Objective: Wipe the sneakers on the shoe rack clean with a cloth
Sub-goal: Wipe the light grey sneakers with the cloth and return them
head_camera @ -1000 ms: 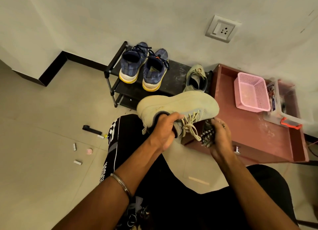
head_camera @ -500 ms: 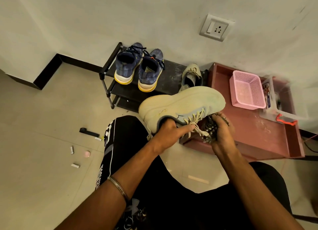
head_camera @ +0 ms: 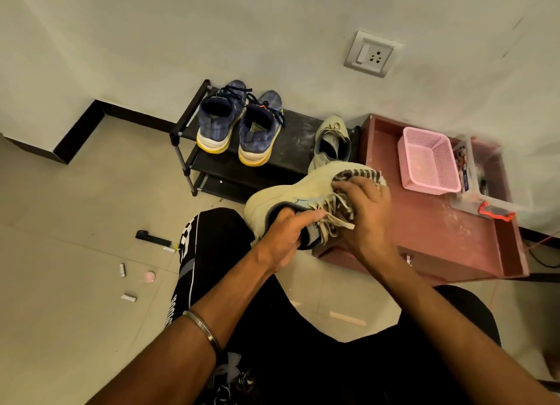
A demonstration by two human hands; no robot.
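A pale beige sneaker (head_camera: 283,197) is held up on its side in front of me. My left hand (head_camera: 285,233) grips it at the collar, fingers inside the opening. My right hand (head_camera: 365,206) presses a striped black-and-white cloth (head_camera: 359,174) onto the shoe's toe and lace area. The matching beige sneaker (head_camera: 331,141) stands at the right end of the black shoe rack (head_camera: 298,138). Two blue sneakers (head_camera: 239,123) with yellow soles sit at the rack's left end.
A reddish low cabinet (head_camera: 439,232) stands right of the rack, carrying a pink basket (head_camera: 430,159) and a clear box (head_camera: 478,180). Small bits and a black handle (head_camera: 151,238) lie on the tiled floor at left. My black-clad knees fill the foreground.
My right hand has moved up from under the laces onto the toe area, bringing the cloth on top of the shoe. The sneaker has tilted and risen slightly.
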